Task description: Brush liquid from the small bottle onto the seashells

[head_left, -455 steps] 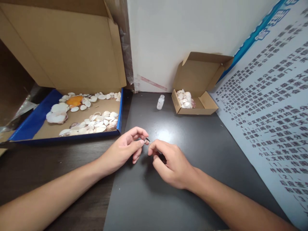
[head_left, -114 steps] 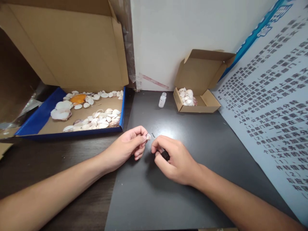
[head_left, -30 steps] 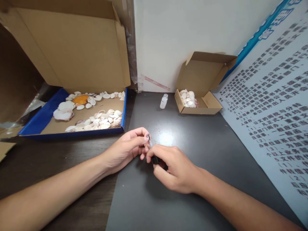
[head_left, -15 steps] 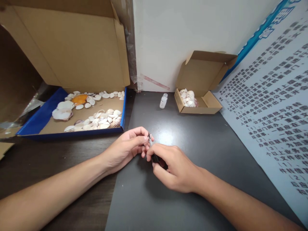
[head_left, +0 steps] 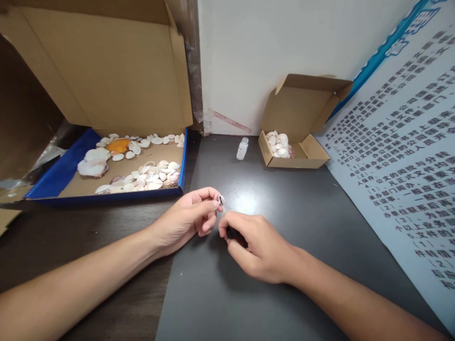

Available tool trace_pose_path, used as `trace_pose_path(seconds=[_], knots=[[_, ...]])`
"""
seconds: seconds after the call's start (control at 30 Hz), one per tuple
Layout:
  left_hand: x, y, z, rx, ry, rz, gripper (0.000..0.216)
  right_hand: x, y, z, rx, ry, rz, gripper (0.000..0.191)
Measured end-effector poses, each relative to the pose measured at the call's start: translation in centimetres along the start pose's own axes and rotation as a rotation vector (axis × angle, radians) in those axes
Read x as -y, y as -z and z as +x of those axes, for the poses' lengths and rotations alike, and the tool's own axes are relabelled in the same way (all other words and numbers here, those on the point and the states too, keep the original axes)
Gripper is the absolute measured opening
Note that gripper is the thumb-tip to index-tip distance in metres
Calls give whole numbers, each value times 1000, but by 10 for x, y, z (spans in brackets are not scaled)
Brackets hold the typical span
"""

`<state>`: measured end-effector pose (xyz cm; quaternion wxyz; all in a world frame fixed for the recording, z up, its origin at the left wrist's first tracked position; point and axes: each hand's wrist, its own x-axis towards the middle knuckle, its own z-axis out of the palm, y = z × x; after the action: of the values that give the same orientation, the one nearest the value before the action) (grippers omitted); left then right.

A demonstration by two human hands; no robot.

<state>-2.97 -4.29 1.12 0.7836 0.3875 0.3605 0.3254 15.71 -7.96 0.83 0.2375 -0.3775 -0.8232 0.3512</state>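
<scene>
My left hand (head_left: 188, 219) pinches a small speckled shell (head_left: 219, 199) between thumb and forefinger, just above the dark mat (head_left: 277, 203). My right hand (head_left: 254, 244) is closed round a small black-handled brush (head_left: 232, 232), and its thin tip touches the shell. The two hands almost meet at the middle of the mat.
An open blue-lined cardboard box (head_left: 53, 175) with several shells (head_left: 149, 177) lies at the left. A small clear bottle (head_left: 242, 148) stands at the back of the mat beside a small cardboard box (head_left: 313, 151) holding more shells. A printed poster (head_left: 401, 170) leans at the right.
Both hands have stayed nearly in place. The brush tip has shifted slightly on the shell, and the left fingers have turned the shell a little.
</scene>
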Motion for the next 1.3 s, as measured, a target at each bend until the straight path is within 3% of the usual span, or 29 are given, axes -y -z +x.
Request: trace_pose_path(seconds=[0.23,0.4,0.53,0.7,0.83,0.97,1.1,1.23,1.3], knots=[[2,-2,1,-53,-12,-8,18,0,1,0,-76,-110,-43,17],[3,-1,1,-54,-9,-4,17,2,1,-1,-16,-14,-4,16],[3,0,1,-52,-11,8,18,3,0,0,-35,-82,-31,16],[3,0,1,-37,-11,2,15,3,0,-1,16,-21,-20,16],[3,0,1,-50,-15,-3,15,3,1,-1,-34,-78,-20,14],[2,-1,1,-54,-9,-27,14,3,1,-1,7,6,-7,12],[2,-1,1,-52,-10,-32,14,4,0,-2,-43,-54,-15,9],[2,0,1,-36,0,-45,12,5,0,-2,-26,30,5,9],[2,1,1,-34,-1,-43,11,5,0,-1,-47,-20,-19,8]])
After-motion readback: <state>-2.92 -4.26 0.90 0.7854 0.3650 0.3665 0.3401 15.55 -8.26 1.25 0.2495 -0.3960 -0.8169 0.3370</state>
